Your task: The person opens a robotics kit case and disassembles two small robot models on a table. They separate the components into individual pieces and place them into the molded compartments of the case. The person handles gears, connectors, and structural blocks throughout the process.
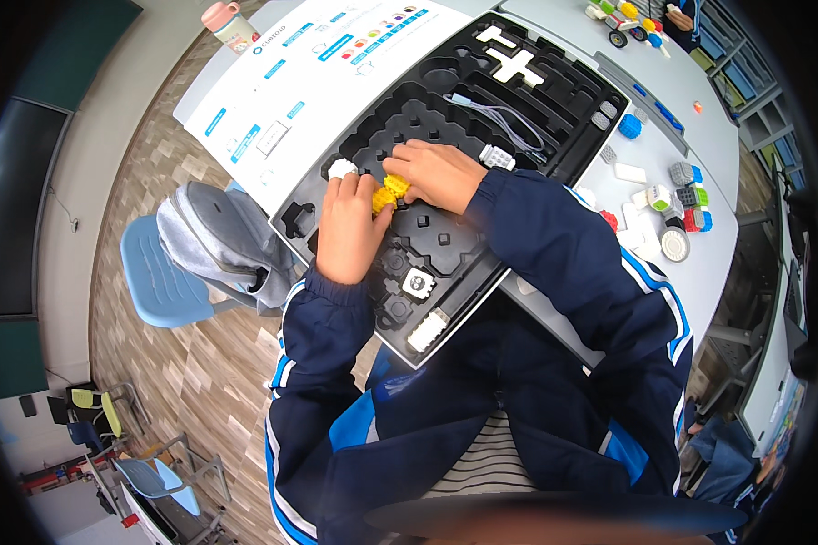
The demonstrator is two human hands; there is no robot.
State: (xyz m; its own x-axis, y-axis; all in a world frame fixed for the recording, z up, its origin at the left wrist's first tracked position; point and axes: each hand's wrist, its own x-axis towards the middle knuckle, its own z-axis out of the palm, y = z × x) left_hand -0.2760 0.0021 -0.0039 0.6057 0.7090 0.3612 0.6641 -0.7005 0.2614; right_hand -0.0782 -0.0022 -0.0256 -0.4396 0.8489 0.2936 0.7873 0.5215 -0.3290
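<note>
- Yellow blocks (384,201): two, end to end over the black tray (459,243); clock centre below. Joined or merely touching: cannot tell.
- Left hand (347,229): 7–8 o'clock, fingers curled nearly closed, gripping the lower block.
- Right hand (439,174): 2–3 o'clock, fingers bent, pinching the upper block; thumb mostly hidden.
- White block (343,168): 10 o'clock, just beside left fingertips.
- Cable (500,109): 2 o'clock, in tray.
- Blue ball (630,126): 2–3 o'clock, on desk (720,182).

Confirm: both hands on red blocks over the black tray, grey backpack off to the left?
Not quite: the blocks are yellow, not red, as the head view shows. Both the left hand and right hand are on them over the black tray; the grey backpack is off to the left.
</note>
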